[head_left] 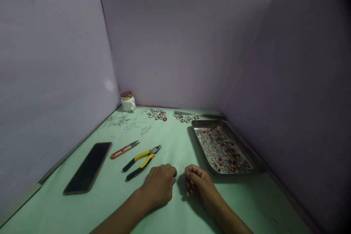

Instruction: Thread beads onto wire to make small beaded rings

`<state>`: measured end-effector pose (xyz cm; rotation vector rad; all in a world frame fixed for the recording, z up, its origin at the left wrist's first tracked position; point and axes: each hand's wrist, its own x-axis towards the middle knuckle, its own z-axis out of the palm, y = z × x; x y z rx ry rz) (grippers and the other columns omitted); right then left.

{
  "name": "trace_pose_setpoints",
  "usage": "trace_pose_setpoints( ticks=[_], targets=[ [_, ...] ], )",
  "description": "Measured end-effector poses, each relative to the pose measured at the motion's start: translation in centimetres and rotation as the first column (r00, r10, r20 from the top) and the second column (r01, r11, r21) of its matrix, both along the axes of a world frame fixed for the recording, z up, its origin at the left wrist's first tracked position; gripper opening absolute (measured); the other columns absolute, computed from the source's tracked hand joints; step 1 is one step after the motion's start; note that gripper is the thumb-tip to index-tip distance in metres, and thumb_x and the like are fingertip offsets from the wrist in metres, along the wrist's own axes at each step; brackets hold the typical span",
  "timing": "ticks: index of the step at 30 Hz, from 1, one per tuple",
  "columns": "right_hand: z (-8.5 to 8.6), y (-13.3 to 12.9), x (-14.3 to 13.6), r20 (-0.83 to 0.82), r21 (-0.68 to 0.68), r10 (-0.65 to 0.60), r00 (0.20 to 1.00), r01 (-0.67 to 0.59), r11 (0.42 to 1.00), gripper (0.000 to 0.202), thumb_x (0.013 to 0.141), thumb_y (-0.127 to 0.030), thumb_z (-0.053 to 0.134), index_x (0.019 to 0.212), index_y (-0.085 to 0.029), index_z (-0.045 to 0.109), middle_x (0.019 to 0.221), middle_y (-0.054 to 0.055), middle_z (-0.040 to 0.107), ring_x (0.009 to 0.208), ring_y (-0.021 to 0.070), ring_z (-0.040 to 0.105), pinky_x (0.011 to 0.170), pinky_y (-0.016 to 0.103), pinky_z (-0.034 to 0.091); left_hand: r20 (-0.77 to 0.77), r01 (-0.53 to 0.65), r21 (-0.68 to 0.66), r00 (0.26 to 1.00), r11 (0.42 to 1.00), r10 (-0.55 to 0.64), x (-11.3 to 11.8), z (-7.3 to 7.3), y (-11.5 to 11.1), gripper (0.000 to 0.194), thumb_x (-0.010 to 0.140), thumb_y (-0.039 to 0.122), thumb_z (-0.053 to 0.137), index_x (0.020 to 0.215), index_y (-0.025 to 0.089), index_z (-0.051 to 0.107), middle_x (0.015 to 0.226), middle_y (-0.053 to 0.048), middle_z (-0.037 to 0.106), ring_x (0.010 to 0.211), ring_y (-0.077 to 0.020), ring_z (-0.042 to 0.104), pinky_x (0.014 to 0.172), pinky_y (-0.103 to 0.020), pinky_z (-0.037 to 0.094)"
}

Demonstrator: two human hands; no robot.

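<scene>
Near the front middle of the table, my left hand [161,183] is closed, its thumb and finger pressed round something tiny that is mostly hidden. Just to its right, my right hand [199,183] pinches a thin wire [182,165] that sticks up past the fingertips. The two hands are a short gap apart. Left of my left hand lie yellow-and-black pliers [155,150], jaws pointing away. Orange thread snips [123,150] rest farther left. Right of my right hand stands a metal tray [201,147] holding many small clear and red beads [219,148].
A dark phone [89,168] lies at the left. Cut wire pieces [117,120], two clusters of red-beaded loops [158,114] [186,118] and long straight wires [203,114] lie toward the back. A white lidded jar [128,103] stands in the back left corner. Purple panels [175,51] enclose the table.
</scene>
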<state>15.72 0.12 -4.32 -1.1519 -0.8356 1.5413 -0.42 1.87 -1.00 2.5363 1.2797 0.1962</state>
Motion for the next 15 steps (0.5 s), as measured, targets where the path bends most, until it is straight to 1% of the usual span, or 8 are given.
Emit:
trace_pose_setpoints(
  ticks=[5, 9, 12, 15],
  targets=[
    [-0.1, -0.3, 0.1, 0.016, -0.012, -0.009, 1.0, 0.009, 1.0, 0.024, 0.063, -0.035, 0.067, 0.061, -0.017, 0.052, 0.043, -0.006, 0.044, 0.035, 0.0063, 0.035, 0.036, 0.02, 0.035, 0.049, -0.021, -0.03, 0.999, 0.999, 0.023, 0.0, -0.7, 0.1, 0.01, 0.08, 0.021, 0.042, 0.085, 0.023, 0.051, 0.087, -0.003, 0.06, 0.081, -0.0203, 0.056, 0.069, -0.034, 0.041],
    [-0.7, -0.5, 0.3, 0.055, -0.041, -0.016, 0.998, 0.018, 0.999, 0.032, 0.062, -0.045, 0.069, 0.063, -0.018, 0.052, 0.042, -0.007, 0.039, 0.036, 0.0071, 0.032, 0.036, 0.021, 0.034, 0.073, -0.036, -0.05, 0.997, 0.998, 0.04, 0.1, -1.3, 0.3, 0.011, 0.079, 0.021, 0.044, 0.087, 0.023, 0.051, 0.088, -0.003, 0.06, 0.082, -0.0207, 0.055, 0.07, -0.035, 0.041],
    [-0.9, -0.6, 0.3, 0.132, -0.047, 0.002, 0.991, 0.004, 0.999, 0.04, 0.062, -0.053, 0.067, 0.061, -0.017, 0.05, 0.044, -0.007, 0.034, 0.039, 0.0067, 0.028, 0.037, 0.019, 0.029, 0.097, -0.053, -0.053, 0.994, 0.997, 0.058, 0.2, -1.7, 0.4, 0.012, 0.077, 0.018, 0.045, 0.086, 0.022, 0.052, 0.088, -0.002, 0.06, 0.081, -0.0201, 0.055, 0.068, -0.034, 0.041],
    [-0.9, -0.7, 0.2, 0.228, -0.027, -0.038, 0.973, 0.046, 0.999, 0.046, 0.06, -0.06, 0.065, 0.058, -0.016, 0.049, 0.049, -0.006, 0.033, 0.044, 0.0071, 0.028, 0.04, 0.019, 0.025, 0.116, -0.08, -0.073, 0.989, 0.994, 0.088, 0.3, -2.2, 0.6, 0.013, 0.075, 0.017, 0.048, 0.085, 0.022, 0.054, 0.086, -0.002, 0.061, 0.08, -0.0194, 0.055, 0.068, -0.032, 0.041]
  ],
)
